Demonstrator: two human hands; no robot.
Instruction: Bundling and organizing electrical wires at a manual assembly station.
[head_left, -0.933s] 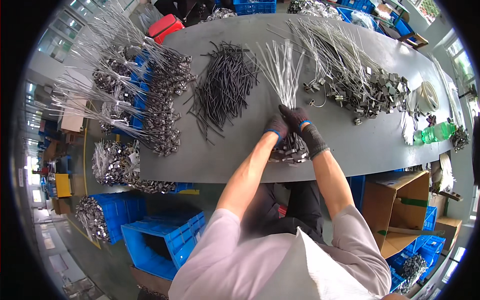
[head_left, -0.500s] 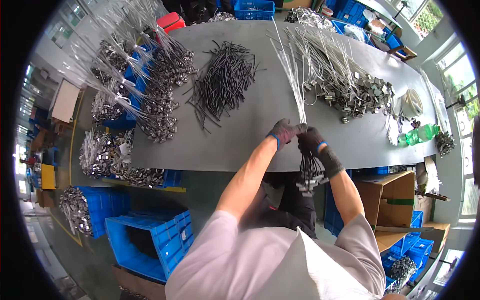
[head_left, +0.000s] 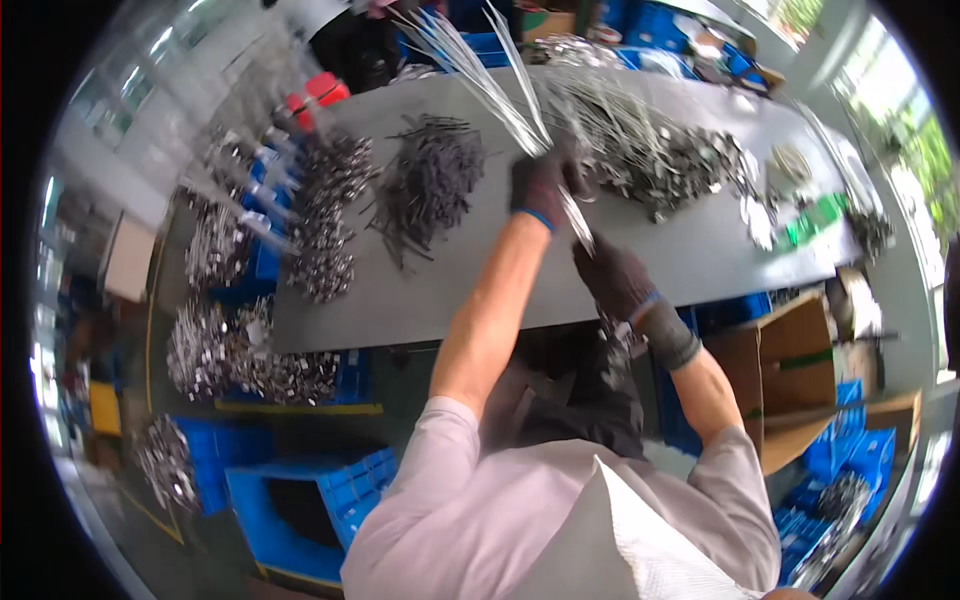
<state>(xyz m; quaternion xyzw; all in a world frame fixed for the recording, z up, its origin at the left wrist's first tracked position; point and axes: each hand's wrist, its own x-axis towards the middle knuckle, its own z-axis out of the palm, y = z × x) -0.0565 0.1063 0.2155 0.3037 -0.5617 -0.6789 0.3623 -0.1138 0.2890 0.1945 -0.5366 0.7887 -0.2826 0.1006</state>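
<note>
Both of my hands wear dark knit gloves and grip one bundle of thin white cables (head_left: 500, 125). My left hand (head_left: 543, 187) is closed round it higher up, over the grey table, with the loose ends fanning out beyond. Lower down, near the table's front edge, my right hand (head_left: 613, 280) is closed round the same bundle. A short stretch of cable shows between the two hands. Below my right hand the bundle's metal-tipped end is blurred and partly hidden. Left of my left hand lies a heap of short black tubes (head_left: 430, 185); to its right are loose cables with metal connectors (head_left: 690, 165).
Tied cable bundles with metal ends (head_left: 325, 225) line the left of the grey table (head_left: 400, 305). A green plastic bottle (head_left: 815, 220) lies at the right edge. Blue crates (head_left: 300, 510) stand at lower left, an open cardboard box (head_left: 790, 360) at lower right.
My left hand has slid up and away along the bundle, apart from my right hand. The cable ends now lean further left. The view has shifted slightly and blurred.
</note>
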